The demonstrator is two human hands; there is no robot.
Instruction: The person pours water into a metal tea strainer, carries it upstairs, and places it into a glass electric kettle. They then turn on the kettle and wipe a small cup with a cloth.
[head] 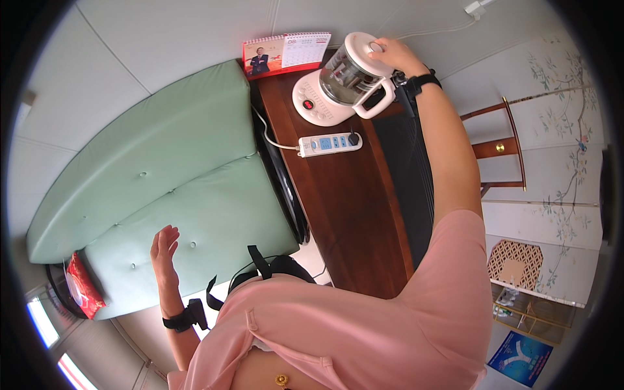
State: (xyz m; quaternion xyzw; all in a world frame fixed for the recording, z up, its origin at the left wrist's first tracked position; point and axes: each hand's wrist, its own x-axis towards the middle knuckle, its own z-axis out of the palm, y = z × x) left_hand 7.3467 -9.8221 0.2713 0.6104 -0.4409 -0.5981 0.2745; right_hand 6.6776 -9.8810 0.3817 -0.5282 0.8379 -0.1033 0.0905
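Observation:
An electric glass kettle (343, 80) with a white lid, handle and base stands at the far end of a dark wooden table (351, 214); its small red display is lit. My right hand (397, 54) reaches to the top of the kettle, its fingers on the round knob of the lid (363, 51). The lid sits on the glass jug. On the left, my left hand (165, 251) is raised in the air in front of the green sofa, fingers extended and holding nothing. A white power strip (330, 144) with a black plug in it lies just near the kettle's base.
A desk calendar (306, 51) stands behind the kettle. The green sofa (195, 161) runs along the table's left side, with a red cushion (87, 287) at its end. A wooden chair (512, 146) is at the right. The strip's white cord (270, 139) crosses the table's left edge.

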